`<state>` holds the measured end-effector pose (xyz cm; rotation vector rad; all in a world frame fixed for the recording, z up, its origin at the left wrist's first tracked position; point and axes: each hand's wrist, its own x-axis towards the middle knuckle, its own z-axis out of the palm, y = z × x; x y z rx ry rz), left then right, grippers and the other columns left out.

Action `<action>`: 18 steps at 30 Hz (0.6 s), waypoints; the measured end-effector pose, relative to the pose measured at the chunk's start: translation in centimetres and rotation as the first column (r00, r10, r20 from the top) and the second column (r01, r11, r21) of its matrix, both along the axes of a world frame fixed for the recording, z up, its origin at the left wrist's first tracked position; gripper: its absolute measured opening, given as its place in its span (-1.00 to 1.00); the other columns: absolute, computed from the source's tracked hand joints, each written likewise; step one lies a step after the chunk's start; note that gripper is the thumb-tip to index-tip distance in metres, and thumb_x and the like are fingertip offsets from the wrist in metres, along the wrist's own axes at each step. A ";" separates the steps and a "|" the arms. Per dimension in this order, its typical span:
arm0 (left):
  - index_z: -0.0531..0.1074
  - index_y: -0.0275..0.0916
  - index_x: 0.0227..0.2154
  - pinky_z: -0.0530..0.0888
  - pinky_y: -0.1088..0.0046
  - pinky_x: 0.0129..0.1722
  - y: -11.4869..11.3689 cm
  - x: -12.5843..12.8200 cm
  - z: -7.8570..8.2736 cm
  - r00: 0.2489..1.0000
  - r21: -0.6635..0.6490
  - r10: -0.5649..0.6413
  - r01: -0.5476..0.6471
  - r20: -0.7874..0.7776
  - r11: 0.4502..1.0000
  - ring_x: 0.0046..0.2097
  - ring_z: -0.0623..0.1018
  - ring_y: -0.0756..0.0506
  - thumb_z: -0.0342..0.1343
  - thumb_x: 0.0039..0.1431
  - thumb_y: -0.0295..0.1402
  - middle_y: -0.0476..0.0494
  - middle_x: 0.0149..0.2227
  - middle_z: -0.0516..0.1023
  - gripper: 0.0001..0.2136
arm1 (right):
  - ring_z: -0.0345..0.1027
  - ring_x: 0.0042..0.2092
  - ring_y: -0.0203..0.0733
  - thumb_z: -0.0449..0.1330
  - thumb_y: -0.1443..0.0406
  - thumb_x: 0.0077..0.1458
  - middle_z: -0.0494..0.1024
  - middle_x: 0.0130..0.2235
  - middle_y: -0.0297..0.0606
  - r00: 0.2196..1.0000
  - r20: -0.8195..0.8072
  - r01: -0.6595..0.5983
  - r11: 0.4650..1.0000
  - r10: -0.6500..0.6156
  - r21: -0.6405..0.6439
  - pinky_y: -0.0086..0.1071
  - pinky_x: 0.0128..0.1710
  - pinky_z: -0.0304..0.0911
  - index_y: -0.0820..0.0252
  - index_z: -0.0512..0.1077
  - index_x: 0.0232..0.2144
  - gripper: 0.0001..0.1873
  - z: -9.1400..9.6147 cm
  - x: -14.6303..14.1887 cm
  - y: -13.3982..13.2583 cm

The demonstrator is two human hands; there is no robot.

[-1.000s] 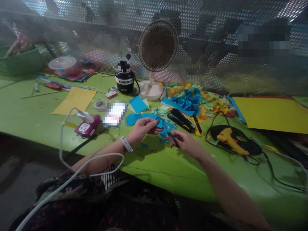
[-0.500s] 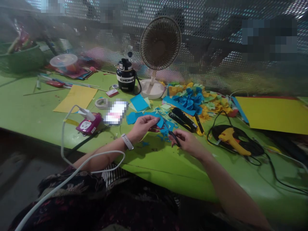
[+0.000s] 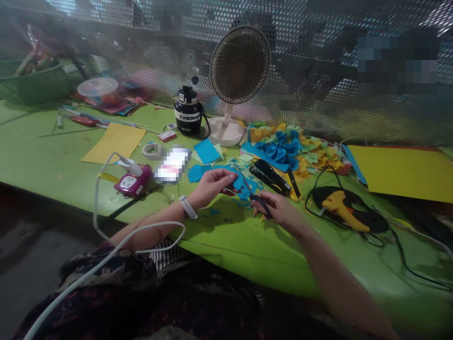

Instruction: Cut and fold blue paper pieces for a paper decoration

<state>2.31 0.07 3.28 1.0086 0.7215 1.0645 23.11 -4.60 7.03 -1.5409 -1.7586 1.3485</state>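
My left hand (image 3: 216,185) pinches a small piece of blue paper (image 3: 239,180) above the green table. My right hand (image 3: 274,208) is closed around the black handles of a pair of scissors (image 3: 261,205). The blades point up and left, at the right edge of the paper; whether they touch it I cannot tell. Blue and pale green scraps (image 3: 244,198) lie beneath both hands. Behind my left hand are cut blue pieces (image 3: 197,174) and a blue square (image 3: 206,151) on pale green sheets. A black stapler (image 3: 272,176) lies beyond my right hand.
A phone (image 3: 172,164) and a purple power adapter (image 3: 133,181) with a white cable are at left. A fan (image 3: 226,131) and black bottle (image 3: 188,115) stand behind. Paper flowers (image 3: 286,146) are heaped back right. A yellow glue gun (image 3: 345,212) with its cord lies at right.
My right hand and the scissors have shifted slightly to the right, away from the left hand, so more of the blades shows. My left hand keeps its pinch on the blue paper.
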 end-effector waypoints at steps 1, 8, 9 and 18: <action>0.51 -0.30 -0.36 0.56 0.53 -0.45 0.0 0.0 0.0 1.000 0.001 -0.009 0.009 -0.011 1.000 -0.46 0.61 -0.01 0.38 -0.06 -0.08 -0.05 -0.48 0.58 -0.63 | 0.28 -0.45 -0.25 0.26 -0.29 -0.18 0.47 -0.49 -0.29 1.000 -0.001 -0.007 1.000 0.007 0.001 -0.36 -0.48 0.15 0.15 0.32 -0.50 -0.36 0.0 0.0 0.0; 0.52 -0.29 -0.36 0.57 0.50 -0.40 0.0 -0.1 -0.3 0.996 0.022 -0.066 0.067 -0.052 0.997 -0.48 0.59 0.01 0.37 -0.05 -0.06 -0.09 -0.44 0.61 -0.63 | 0.26 -0.44 -0.25 0.27 -0.25 -0.15 0.47 -0.48 -0.31 1.000 0.000 -0.010 1.000 0.010 -0.012 -0.37 -0.47 0.14 0.15 0.33 -0.47 -0.39 -0.1 0.0 0.0; 0.52 -0.29 -0.36 0.57 0.50 -0.41 0.0 -0.1 -0.3 0.996 0.025 -0.068 0.069 -0.051 0.997 -0.48 0.59 0.01 0.37 -0.06 -0.06 -0.09 -0.44 0.62 -0.62 | 0.26 -0.44 -0.26 0.28 -0.24 -0.14 0.47 -0.48 -0.31 1.000 0.001 -0.010 1.000 0.010 -0.013 -0.37 -0.47 0.13 0.16 0.33 -0.47 -0.40 -0.1 0.0 0.0; 0.52 -0.30 -0.37 0.57 0.51 -0.42 -0.1 -0.1 -0.3 0.996 0.028 -0.085 0.085 -0.016 0.996 -0.48 0.60 0.02 0.37 -0.05 -0.08 -0.07 -0.46 0.60 -0.64 | 0.22 -0.46 -0.26 0.21 -0.29 -0.11 0.44 -0.50 -0.30 1.000 0.017 -0.025 0.999 0.025 0.026 -0.36 -0.47 0.11 0.15 0.33 -0.51 -0.37 0.3 -0.1 -0.2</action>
